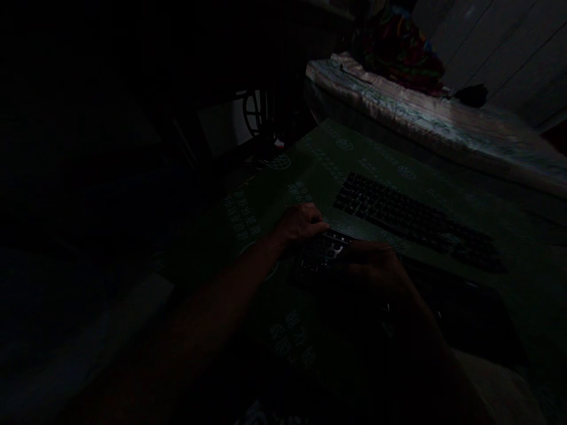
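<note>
A dark keyboard (469, 307) lies across the green table, and pale spots and bare sockets show at its left end, where keycaps are off. My left hand (301, 223) is closed at the keyboard's upper left corner, its thumb along the edge. Over the bared part, my right hand (374, 262) reaches in from the right with fingers bent together and pointing left. Deep shadow hides its fingertips and whatever they may hold. Beyond the keyboard, loose black keycaps (411, 215) are laid out in rows like a keyboard layout.
The green tabletop (328, 159) carries white printed writing and globe marks. Behind it stands a bed or mattress (398, 106) with a patterned cover and a heap of colourful cloth (403, 56). A dark wheel (252, 112) on a stand shows at the back left. The room is very dim.
</note>
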Available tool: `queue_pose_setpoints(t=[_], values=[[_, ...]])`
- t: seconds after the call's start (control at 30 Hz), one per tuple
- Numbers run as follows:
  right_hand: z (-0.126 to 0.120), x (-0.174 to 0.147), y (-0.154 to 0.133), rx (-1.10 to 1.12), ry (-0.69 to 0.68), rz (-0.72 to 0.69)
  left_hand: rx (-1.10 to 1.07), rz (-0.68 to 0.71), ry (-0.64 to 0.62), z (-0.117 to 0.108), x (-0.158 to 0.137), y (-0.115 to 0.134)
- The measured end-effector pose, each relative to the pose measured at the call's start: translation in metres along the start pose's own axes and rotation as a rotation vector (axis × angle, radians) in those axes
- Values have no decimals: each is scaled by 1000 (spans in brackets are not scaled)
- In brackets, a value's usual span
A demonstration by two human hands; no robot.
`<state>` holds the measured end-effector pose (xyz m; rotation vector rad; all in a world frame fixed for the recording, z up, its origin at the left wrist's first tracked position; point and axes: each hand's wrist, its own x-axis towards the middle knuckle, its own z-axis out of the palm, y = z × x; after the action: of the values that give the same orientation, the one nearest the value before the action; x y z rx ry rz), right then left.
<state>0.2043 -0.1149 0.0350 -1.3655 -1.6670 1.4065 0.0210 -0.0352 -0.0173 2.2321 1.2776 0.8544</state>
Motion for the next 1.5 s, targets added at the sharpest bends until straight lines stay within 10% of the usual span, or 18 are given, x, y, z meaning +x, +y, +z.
queue_pose_setpoints(t=[1.5], values=[[-16,4,0,11,163,-4,-53,80,-117,-10,-1,2]])
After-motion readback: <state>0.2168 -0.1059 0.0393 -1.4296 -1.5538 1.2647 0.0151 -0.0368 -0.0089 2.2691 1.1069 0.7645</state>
